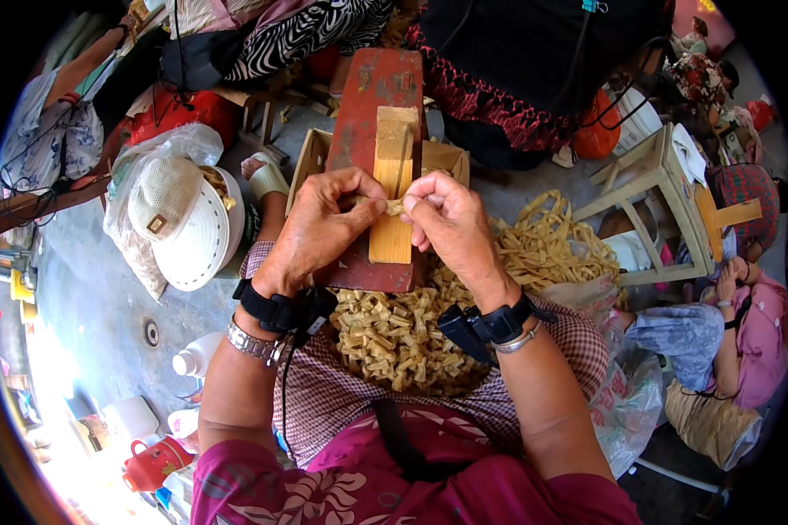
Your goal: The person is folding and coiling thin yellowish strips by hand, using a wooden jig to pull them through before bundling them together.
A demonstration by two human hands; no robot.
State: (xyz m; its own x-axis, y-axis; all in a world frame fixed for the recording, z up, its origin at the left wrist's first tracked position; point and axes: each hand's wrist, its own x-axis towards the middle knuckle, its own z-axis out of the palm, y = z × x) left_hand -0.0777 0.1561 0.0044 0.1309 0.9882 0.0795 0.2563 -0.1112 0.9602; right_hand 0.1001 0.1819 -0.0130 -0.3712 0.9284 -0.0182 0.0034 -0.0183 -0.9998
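My left hand (324, 219) and my right hand (455, 226) meet above a wooden block (391, 243) with a slot or thin rod along its length. Pinched between both thumbs and forefingers is a short tan strip (395, 207), which looks knotted; its ends are hidden by my fingers. The block rests on a red-painted bench (368, 96) with worn paint. Below my hands, a heap of small knotted tan pieces (403, 341) fills the space at my lap. Long loose tan strips (560, 245) lie in a tangle to the right of my right hand.
A cardboard box (446, 159) sits beneath the bench. At left are a white sun hat (188, 236) and a plastic bag (140, 254). A wooden stool (643, 206) stands at right. Several other people sit around, one in pink (762, 328). A red jug (156, 464) is at lower left.
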